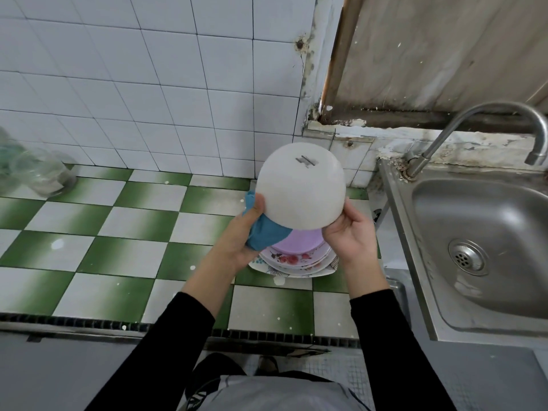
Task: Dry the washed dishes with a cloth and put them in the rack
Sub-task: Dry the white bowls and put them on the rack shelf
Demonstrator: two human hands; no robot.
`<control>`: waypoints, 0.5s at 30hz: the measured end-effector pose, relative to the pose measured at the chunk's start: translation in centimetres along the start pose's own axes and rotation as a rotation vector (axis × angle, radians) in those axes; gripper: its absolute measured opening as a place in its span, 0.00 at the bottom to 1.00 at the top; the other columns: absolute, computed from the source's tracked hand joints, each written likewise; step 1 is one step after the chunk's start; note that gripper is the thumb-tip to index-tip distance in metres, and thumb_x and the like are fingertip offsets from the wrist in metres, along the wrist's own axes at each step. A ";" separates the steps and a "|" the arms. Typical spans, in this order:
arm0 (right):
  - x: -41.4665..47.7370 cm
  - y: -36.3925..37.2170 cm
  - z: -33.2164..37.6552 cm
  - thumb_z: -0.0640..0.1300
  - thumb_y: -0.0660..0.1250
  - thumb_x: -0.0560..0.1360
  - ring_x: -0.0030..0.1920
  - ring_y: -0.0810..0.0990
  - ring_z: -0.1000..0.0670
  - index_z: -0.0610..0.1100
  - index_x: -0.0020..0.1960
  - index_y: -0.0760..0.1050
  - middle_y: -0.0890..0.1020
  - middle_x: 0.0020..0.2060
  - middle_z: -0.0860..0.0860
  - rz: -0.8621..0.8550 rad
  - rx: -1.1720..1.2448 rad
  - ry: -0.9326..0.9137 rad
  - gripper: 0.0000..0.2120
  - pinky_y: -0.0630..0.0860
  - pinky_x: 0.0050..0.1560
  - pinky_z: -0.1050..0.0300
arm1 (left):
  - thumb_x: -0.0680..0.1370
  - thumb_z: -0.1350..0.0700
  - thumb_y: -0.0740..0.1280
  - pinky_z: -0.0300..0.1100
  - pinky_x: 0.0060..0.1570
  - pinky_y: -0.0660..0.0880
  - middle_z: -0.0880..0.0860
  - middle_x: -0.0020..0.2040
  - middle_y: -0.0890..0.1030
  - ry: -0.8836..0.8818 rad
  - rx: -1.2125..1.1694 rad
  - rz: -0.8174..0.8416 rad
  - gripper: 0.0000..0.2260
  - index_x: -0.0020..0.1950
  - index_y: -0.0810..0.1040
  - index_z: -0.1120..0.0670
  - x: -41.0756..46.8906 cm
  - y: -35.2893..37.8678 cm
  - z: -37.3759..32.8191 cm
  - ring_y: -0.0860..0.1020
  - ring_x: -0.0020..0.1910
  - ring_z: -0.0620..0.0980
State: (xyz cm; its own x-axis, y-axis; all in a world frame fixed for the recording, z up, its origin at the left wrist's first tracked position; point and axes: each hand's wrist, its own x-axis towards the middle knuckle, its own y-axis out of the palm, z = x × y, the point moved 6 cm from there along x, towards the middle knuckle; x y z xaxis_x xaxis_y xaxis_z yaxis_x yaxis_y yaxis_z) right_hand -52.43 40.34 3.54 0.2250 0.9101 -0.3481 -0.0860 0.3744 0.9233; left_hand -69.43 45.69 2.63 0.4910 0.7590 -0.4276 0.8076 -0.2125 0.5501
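A white bowl (300, 185) is held up over the counter with its underside turned toward me. My left hand (246, 232) grips a blue cloth (267, 232) against the bowl's lower left rim, thumb on the outside. Gripping the lower right rim is my right hand (348, 232). Below the bowl a stack of plates (296, 259) rests on the green and white tiled counter (118, 232): a purple plate on top, flowered ones beneath. The bowl's inside is hidden. No rack is in view.
A steel sink (489, 247) with a curved tap (474, 126) lies to the right. Clear glass jars (38, 176) stand at the far left of the counter by the white tiled wall. The counter's front edge runs below my forearms.
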 end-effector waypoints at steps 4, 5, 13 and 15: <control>-0.6 2.3 1.6 0.40 0.71 0.68 0.52 0.86 0.42 0.38 0.61 0.79 0.86 0.52 0.43 0.037 -0.183 -0.101 0.21 0.83 0.46 0.40 | 0.77 0.45 0.67 0.49 0.45 0.81 0.59 0.54 0.83 -0.025 -0.057 -0.269 0.21 0.62 0.77 0.59 0.0 -2.9 1.5 0.82 0.49 0.56; -0.5 2.5 2.0 0.42 0.67 0.74 0.52 0.86 0.45 0.41 0.63 0.77 0.86 0.52 0.45 0.020 -0.235 -0.144 0.18 0.84 0.46 0.42 | 0.79 0.46 0.65 0.47 0.42 0.81 0.58 0.52 0.83 0.019 -0.086 -0.355 0.16 0.58 0.77 0.58 -0.1 -3.4 1.6 0.82 0.46 0.55; -1.5 3.0 0.1 0.48 0.55 0.86 0.55 0.78 0.49 0.50 0.63 0.75 0.79 0.59 0.52 -0.162 -1.139 -0.416 0.12 0.79 0.53 0.50 | 0.80 0.42 0.63 0.43 0.40 0.79 0.49 0.44 0.82 0.623 0.424 -0.411 0.11 0.49 0.77 0.48 -2.6 1.9 -2.6 0.81 0.43 0.47; -1.4 3.1 -1.2 0.47 0.56 0.86 0.53 0.78 0.50 0.47 0.64 0.75 0.80 0.57 0.50 -0.144 -1.209 -0.423 0.12 0.78 0.50 0.54 | 0.80 0.40 0.59 0.46 0.37 0.75 0.51 0.43 0.81 0.755 0.726 -0.220 0.16 0.55 0.77 0.51 -2.7 4.9 -2.2 0.78 0.39 0.46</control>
State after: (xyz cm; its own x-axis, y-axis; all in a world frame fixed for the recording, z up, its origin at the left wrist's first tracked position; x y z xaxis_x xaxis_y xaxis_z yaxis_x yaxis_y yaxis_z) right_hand -54.19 40.43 6.74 0.5752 0.8045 -0.1481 -0.8051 0.5889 0.0718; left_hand -67.49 43.93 8.03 0.1827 0.9569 0.2259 0.9770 -0.1510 -0.1505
